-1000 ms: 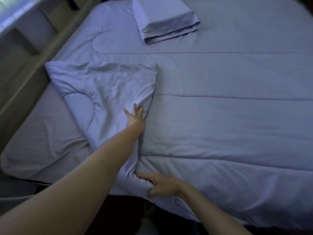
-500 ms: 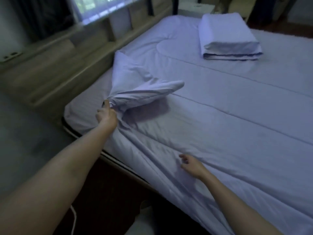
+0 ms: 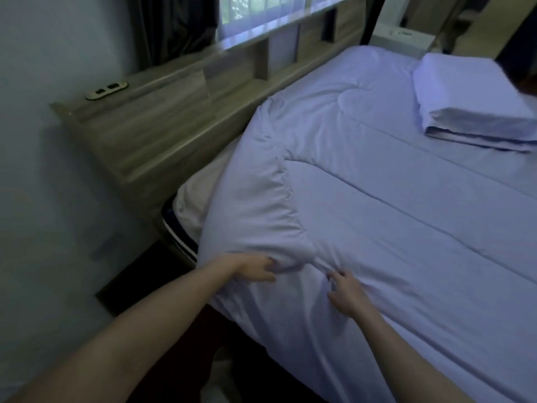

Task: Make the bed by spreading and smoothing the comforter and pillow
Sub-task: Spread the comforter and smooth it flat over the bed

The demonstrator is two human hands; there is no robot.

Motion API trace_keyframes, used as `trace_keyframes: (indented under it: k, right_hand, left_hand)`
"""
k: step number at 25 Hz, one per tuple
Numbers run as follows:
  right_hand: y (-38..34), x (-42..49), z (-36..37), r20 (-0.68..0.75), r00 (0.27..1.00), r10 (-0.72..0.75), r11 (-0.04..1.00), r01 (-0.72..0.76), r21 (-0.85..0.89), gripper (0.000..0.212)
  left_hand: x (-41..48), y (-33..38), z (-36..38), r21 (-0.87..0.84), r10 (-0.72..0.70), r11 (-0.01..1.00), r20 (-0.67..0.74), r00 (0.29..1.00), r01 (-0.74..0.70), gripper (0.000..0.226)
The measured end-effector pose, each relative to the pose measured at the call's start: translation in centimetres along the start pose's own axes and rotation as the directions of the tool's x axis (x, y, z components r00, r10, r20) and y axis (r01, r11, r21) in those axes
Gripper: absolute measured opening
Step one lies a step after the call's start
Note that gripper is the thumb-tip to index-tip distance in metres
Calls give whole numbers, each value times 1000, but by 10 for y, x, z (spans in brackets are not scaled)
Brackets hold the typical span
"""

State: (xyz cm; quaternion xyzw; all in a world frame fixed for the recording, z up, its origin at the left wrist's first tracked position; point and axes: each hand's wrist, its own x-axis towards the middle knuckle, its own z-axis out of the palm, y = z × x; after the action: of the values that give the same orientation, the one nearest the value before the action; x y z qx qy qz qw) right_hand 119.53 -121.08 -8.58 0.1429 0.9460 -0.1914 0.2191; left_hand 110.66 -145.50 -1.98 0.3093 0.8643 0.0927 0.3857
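Note:
A pale lilac comforter (image 3: pixel 392 216) covers most of the bed. Its near-left corner lies unfolded over the bed's corner, with creases and a raised seam. My left hand (image 3: pixel 255 267) pinches a fold of the comforter at the near edge. My right hand (image 3: pixel 347 292) rests on the comforter just to the right, fingers loosely spread and touching the fabric. A lilac pillow (image 3: pixel 467 103) lies flat at the far right on top of the comforter. A strip of the fitted sheet (image 3: pixel 191 202) shows at the bed's left corner.
A wooden headboard shelf (image 3: pixel 174 117) with open cubbies runs along the bed's left side, under a window (image 3: pixel 261 13) with a dark curtain. A white nightstand (image 3: pixel 404 36) stands at the far end. A grey wall (image 3: pixel 58 170) is at left; dark floor lies below the bed's edge.
The comforter corner that my left hand held lifted and bunched now lies spread over the bed's corner. Both hands have come together at the near edge. The camera view has swung left.

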Motion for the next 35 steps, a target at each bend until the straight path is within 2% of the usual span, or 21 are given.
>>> trace_keyframes:
  k: [1, 2, 3, 4, 5, 6, 8, 9, 13, 16, 18, 19, 21, 23, 24, 25, 27, 28, 31, 33, 35]
  right_hand:
    - [-10, 7, 1, -64, 998, 17, 999, -15, 33, 41]
    - [-17, 12, 1, -110, 993, 45, 998, -38, 56, 41]
    - [-21, 16, 2, -140, 987, 79, 995, -69, 75, 42]
    - [-23, 17, 4, -162, 980, 112, 991, -98, 95, 45]
    - [-22, 17, 10, -166, 976, 139, 985, -120, 122, 50]
    - [-21, 15, 17, -156, 977, 142, 983, -121, 137, 57]
    - [-19, 8, 33, -91, 985, 147, 984, -136, 118, 64]
    - [-20, 3, 39, -52, 987, 154, 985, -149, 87, 64]
    - [-28, -4, 46, -24, 981, 191, 979, -189, 78, 64]
    - [-29, -4, 39, 12, 976, 217, 970, -217, 105, 65]
    - [-32, -6, 34, 46, 967, 250, 959, -254, 126, 64]
    - [-34, -6, 31, 53, 964, 262, 955, -267, 129, 63]
    - [-40, -3, 25, 10, 959, 284, 951, -283, 121, 58]
    - [-46, 4, 18, -95, 951, 296, 952, -285, 114, 47]
    - [-49, 11, 13, -153, 943, 297, 953, -283, 109, 40]
    - [-53, 20, 7, -219, 926, 306, 951, -286, 122, 34]
    - [-62, 40, -3, -337, 884, 324, 940, -263, 216, 31]
    - [-69, 51, -6, -381, 867, 321, 935, -226, 275, 33]
    - [-89, 86, -9, -445, 847, 292, 921, -123, 370, 56]
    - [-99, 104, -4, -441, 874, 203, 954, -76, 290, 80]
    - [-96, 115, 6, -368, 919, 143, 984, -94, 149, 88]
  left_hand:
    - [10, 5, -10, 63, 178, 983, -146, 973, -170, 42]
    - [21, 4, -17, 183, 350, 935, -311, 884, -305, 38]
    - [35, -1, -24, 327, 513, 854, -406, 756, -404, 37]
    - [50, -5, -34, 456, 619, 774, -403, 674, -439, 38]
    - [65, -8, -48, 539, 658, 724, -354, 665, -430, 39]
    - [78, -8, -62, 618, 646, 687, -280, 710, -381, 41]
    - [101, -5, -86, 742, 490, 623, -122, 863, -249, 51]
    - [110, -4, -95, 774, 412, 595, -66, 909, -214, 57]
    - [131, -11, -103, 839, 237, 473, 171, 956, -268, 63]
    - [110, -39, -126, 752, 61, 636, 175, 983, -173, 58]
    - [93, -78, -141, 608, -104, 794, 83, 991, 33, 64]
    - [80, -103, -147, 539, -243, 825, 65, 968, 171, 67]
    - [51, -156, -161, 531, -496, 779, 196, 846, 334, 63]
    - [27, -197, -168, 558, -611, 749, 375, 697, 356, 53]
    - [20, -209, -170, 510, -597, 778, 416, 686, 367, 48]
    - [18, -218, -171, 445, -550, 814, 381, 743, 374, 44]
    - [26, -222, -170, 371, -388, 872, 124, 914, 319, 40]
    - [33, -218, -166, 314, -295, 906, -17, 955, 285, 40]
    - [68, -177, -148, 195, -116, 967, -232, 966, 163, 44]
    - [94, -138, -133, 231, -26, 967, -331, 943, 108, 46]
    - [121, -102, -120, 252, 47, 966, -417, 908, 65, 48]
